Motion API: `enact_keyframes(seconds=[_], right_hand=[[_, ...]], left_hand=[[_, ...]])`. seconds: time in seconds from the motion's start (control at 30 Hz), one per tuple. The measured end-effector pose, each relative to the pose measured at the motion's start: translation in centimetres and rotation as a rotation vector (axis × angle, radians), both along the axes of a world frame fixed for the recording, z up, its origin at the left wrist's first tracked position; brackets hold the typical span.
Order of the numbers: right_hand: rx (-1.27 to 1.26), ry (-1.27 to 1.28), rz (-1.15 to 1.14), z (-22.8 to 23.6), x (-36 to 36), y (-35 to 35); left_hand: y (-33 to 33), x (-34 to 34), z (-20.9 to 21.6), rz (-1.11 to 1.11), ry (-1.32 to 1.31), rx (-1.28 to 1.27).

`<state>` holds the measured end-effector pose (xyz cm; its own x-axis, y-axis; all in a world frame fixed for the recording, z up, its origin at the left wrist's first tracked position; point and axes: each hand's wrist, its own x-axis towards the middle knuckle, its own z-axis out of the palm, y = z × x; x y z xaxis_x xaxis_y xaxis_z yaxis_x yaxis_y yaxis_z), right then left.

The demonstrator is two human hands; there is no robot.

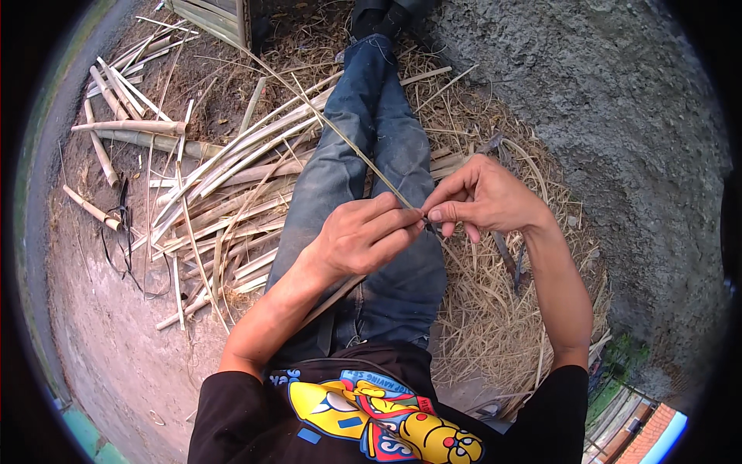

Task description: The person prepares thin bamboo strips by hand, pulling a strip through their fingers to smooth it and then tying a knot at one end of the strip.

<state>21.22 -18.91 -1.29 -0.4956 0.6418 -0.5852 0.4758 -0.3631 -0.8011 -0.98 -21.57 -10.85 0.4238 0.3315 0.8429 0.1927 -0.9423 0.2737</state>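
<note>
A long, thin bamboo strip (pixel 340 133) slants from my hands up over my legs toward the far left. My left hand (pixel 369 238) is closed around its near end, knuckles upward, above my thighs. My right hand (pixel 488 199) meets it there, thumb and forefinger pinched on the strip's tip; its other fingers curl loosely below. Something small and dark shows just under the fingertips, too hidden to name. Beneath my left forearm, another flat strip (pixel 334 300) lies across my lap. My legs (pixel 352 170) in worn jeans stretch out ahead, crossed at the ankles.
Split bamboo strips (pixel 239 174) are heaped left of my legs, with thicker bamboo pieces (pixel 131 126) beyond. A tangled black strap (pixel 122 224) lies at the far left. Fine shavings (pixel 495 325) cover the ground on the right, beside a rough grey wall (pixel 595 108).
</note>
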Motion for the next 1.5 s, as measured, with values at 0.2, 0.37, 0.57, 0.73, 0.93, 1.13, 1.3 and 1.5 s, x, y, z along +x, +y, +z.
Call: enact_keyframes(seconds=[0.2,0.37,0.57,0.73,0.93,1.13,1.3,1.5], right_hand=[[-0.049,0.087,0.026,0.2,0.4,0.3],[0.020,0.079,0.074,0.7,0.2,0.6],[0.141,-0.068,0.246,1.2,-0.3,0.1],[0.649,-0.198,0.345,1.5,-0.9,-0.5],[0.915,-0.495,0.413,2.7,-1.0,-3.1],[1.048,-0.630,0.346,1.5,-1.0,-5.5],[1.145,-0.477,0.100,0.8,-1.5,-6.6],[0.971,-0.122,-0.054,1.2,-1.1,-6.7]], left_hand=[[0.5,0.0,1.2,-0.050,0.007,0.021],[0.9,-0.1,1.2,-0.061,0.024,0.057],[0.7,-0.2,1.1,-0.081,-0.017,-0.028],[0.7,0.0,1.5,-0.013,-0.007,-0.061],[0.1,0.0,0.6,-0.055,-0.015,-0.116],[0.1,0.1,0.6,-0.110,-0.010,-0.160],[-0.5,0.5,1.7,-0.318,-0.309,-0.800],[-1.3,0.2,2.6,-0.407,-0.459,-0.998]])
